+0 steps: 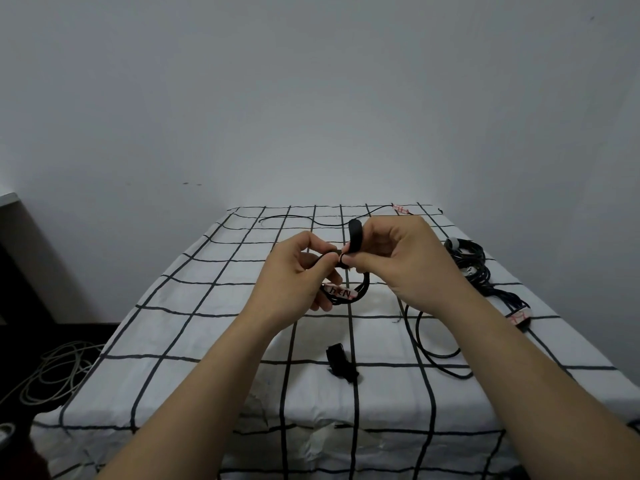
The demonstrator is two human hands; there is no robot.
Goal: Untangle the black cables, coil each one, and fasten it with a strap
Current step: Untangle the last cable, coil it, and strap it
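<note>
Checked tablecloth holds a spare strap, loose cable and bundled cables.

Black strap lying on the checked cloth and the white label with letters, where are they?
Loose black fabric strap (341, 363), head view, its folded middle.
White lettered label (341, 292), head view, its printed face.

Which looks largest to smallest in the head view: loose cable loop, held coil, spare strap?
1. Loose cable loop.
2. Held coil and spare strap look alike: the coil is partly hidden and the strap lies nearer, so I won't rank them.
</note>
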